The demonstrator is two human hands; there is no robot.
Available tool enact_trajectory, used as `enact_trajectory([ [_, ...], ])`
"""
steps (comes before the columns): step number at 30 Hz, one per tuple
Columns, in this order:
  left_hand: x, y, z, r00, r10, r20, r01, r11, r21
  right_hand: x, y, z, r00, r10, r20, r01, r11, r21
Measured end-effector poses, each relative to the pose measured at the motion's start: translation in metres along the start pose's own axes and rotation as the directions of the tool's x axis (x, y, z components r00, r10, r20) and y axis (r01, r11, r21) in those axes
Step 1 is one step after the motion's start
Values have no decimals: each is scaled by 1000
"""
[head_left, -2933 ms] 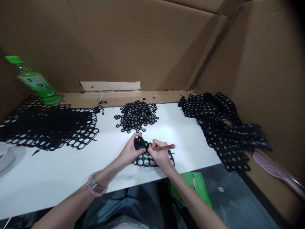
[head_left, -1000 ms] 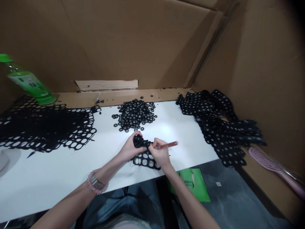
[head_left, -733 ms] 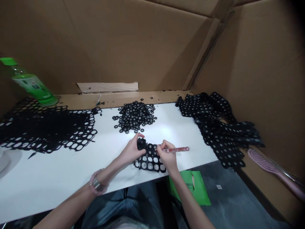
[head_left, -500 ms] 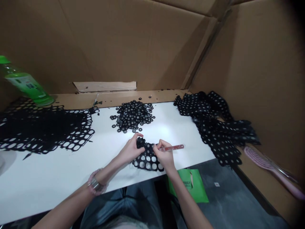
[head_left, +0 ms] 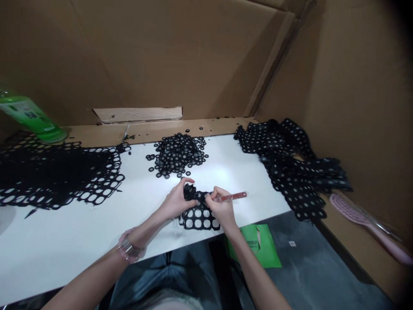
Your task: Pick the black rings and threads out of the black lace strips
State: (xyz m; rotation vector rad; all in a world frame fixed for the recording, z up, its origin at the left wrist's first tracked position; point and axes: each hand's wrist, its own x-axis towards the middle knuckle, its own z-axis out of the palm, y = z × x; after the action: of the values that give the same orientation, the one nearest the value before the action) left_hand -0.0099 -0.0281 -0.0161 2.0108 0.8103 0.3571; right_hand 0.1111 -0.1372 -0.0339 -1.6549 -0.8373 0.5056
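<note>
On the white work table, near its front edge, lies a black openwork mesh strip with rows of round holes, its far end bunched up. The left hand sits on that bunched end, fingers curled over and pressed together, pinching the gathered mesh against the thumb. The right hand is just beside it, with thumb and fingertips closed around a slim red pen that points out to the right over the table. Its lower end is hidden in the grip, so I cannot tell whether it touches the mesh, though the hand rests on the strip.

A heap of small black rings sits toward the table's back edge. A large black mesh sheet covers the table's left end, with a green plastic bottle lying at its back corner. Black polka-dot mesh is piled past the table's right end. A pink hairbrush lies further right, and a green paper bag is below the table's front edge
</note>
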Motion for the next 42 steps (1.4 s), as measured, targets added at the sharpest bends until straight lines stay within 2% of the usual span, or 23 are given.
enact_trajectory([
  [6,-1,-1,3,1000,7,-2,-7,999,-39,0,-3,1,999,-35,13,36,998,-44],
  [11,-2,3,7,999,22,34,-13,971,-239,-2,-7,6,992,-127,22,128,959,-253],
  [14,-1,5,6,998,29,59,-9,951,-310,0,-4,5,992,-127,21,128,966,-226],
  [18,-1,7,1,995,16,101,-1,989,-147,3,6,-2,1000,-6,11,5,994,106],
  [20,-3,9,0,996,16,92,-12,999,-42,3,9,-5,999,30,-24,-25,982,188],
  [25,-7,20,-1,998,-8,69,1,995,100,-1,10,-9,998,-8,-67,13,996,87],
  [29,-5,22,2,997,-41,65,27,979,203,-1,11,-9,999,23,-39,-16,988,155],
  [33,1,20,5,998,-19,62,3,971,238,0,12,-9,999,33,-32,-26,981,195],
  [38,2,22,1,990,-12,140,-27,962,270,0,10,-10,999,35,-3,-34,982,185],
  [42,-3,23,-1,996,16,90,-42,955,294,-5,3,-9,998,56,-29,-50,981,190],
])
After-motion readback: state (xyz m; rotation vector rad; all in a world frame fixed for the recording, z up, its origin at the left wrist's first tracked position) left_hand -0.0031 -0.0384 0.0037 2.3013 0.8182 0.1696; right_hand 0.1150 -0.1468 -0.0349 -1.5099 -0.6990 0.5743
